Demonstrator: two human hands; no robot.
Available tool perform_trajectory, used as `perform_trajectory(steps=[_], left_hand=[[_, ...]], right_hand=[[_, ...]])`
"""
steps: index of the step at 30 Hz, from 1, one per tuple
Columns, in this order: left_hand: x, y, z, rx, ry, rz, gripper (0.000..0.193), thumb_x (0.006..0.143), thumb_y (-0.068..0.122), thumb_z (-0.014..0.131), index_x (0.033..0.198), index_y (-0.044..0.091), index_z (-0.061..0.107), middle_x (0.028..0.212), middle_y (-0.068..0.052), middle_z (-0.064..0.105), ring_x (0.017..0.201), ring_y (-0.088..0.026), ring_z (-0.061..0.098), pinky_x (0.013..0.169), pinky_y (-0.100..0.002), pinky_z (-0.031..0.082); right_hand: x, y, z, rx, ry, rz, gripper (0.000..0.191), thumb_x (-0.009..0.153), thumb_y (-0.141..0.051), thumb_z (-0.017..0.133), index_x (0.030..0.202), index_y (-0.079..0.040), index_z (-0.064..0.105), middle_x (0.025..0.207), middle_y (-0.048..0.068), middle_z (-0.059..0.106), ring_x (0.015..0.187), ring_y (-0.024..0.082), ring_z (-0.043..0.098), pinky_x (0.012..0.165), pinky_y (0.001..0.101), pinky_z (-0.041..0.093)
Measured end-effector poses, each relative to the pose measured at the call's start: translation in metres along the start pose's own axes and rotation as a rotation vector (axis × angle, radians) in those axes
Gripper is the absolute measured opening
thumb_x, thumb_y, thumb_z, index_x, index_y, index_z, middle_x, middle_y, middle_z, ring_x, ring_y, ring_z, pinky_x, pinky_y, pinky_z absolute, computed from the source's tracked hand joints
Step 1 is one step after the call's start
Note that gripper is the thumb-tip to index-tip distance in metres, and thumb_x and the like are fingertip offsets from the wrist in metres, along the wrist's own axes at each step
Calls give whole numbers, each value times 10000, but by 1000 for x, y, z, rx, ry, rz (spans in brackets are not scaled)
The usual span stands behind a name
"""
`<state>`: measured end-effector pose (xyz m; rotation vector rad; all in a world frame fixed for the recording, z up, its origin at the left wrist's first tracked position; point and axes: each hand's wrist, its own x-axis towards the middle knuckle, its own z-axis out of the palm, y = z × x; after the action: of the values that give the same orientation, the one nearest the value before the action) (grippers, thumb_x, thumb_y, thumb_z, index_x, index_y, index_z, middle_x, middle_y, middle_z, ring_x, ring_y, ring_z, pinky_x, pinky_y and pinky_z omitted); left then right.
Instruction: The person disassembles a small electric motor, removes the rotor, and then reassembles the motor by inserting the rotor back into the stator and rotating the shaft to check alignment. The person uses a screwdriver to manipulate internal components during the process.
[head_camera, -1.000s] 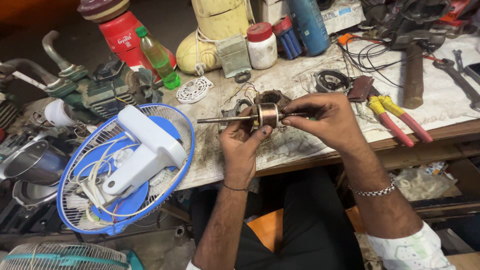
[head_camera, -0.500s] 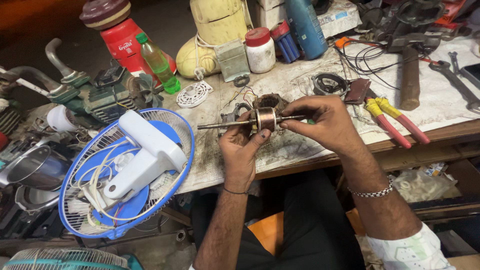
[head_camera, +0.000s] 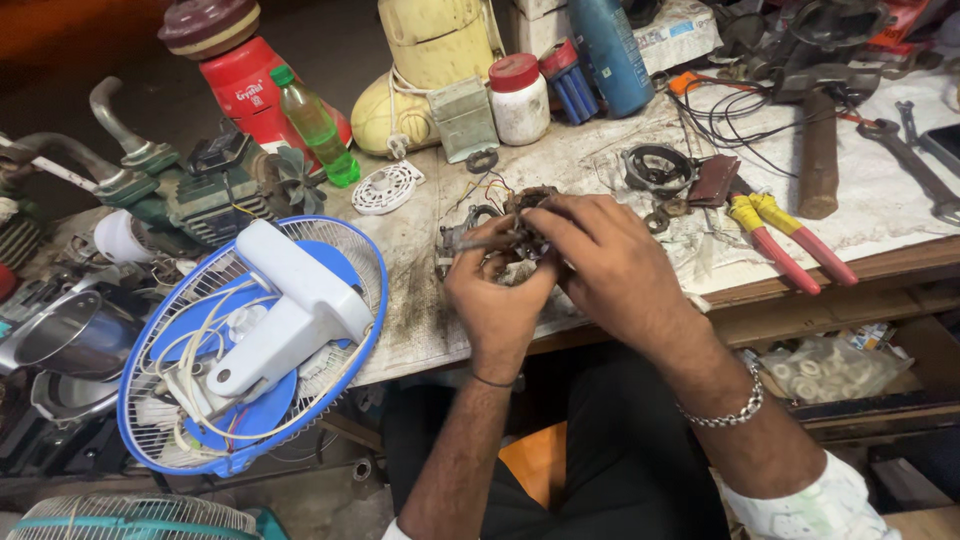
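Observation:
Both hands meet over the workbench edge around a small fan motor rotor with a metal shaft (head_camera: 478, 243). My left hand (head_camera: 497, 296) grips it from below, the shaft end poking out to the left. My right hand (head_camera: 610, 268) covers its right side from above, so the copper part is mostly hidden. Just behind the hands lies a dark motor housing with coloured wires (head_camera: 490, 205).
A blue-rimmed fan with a white body (head_camera: 262, 340) lies left, over the bench edge. Yellow-and-red pliers (head_camera: 775, 235), a hammer (head_camera: 818, 155) and a spanner (head_camera: 915, 165) lie right. Bottles, a white jar (head_camera: 520, 100) and a yellow appliance (head_camera: 425, 70) stand behind.
The hands have lowered the rotor toward the motor housing. My right hand has closed over the rotor, hiding the copper part that showed before.

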<state>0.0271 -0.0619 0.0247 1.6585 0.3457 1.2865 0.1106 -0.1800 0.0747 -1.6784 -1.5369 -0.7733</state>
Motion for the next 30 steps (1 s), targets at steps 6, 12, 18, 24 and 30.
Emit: perform_trajectory(steps=[6,12,18,24,30], left_hand=[[5,6,-5,-185,-202,61,524,812,58,830,1305,5,661,1256,-95,671,1118,-153,708,969,-308,614],[41,7,-60,428,-371,318,901,733,181,871,1532,40,480,1382,-157,656,1336,-323,595,1187,-423,452],[62,-11,-72,801,-581,217,1271,481,231,1016,1529,80,312,1550,-250,360,1395,-444,340,1146,-486,323],[66,-38,-71,749,-569,178,1060,606,106,913,1524,85,384,1457,-188,544,1378,-391,471,1170,-442,392],[65,-39,-78,648,-451,62,965,621,108,892,1448,56,397,1308,-239,616,1225,-400,599,1063,-452,487]], right_hand=[[-4,19,-2,157,4,-1,602,706,-11,811,1279,-3,624,1238,174,659,1154,347,665,985,417,560],[-6,58,-16,133,92,134,523,796,-44,833,1293,11,677,1155,147,704,1032,236,738,922,333,620],[-9,82,-12,130,82,221,527,787,-64,829,1288,6,680,1161,151,704,1045,238,737,911,325,623],[-14,87,-2,81,58,286,557,751,-84,832,1291,-19,712,1096,167,697,942,287,717,841,383,580],[-15,92,4,80,63,312,559,737,-129,836,1273,-33,711,1117,165,702,954,288,721,854,380,585]])
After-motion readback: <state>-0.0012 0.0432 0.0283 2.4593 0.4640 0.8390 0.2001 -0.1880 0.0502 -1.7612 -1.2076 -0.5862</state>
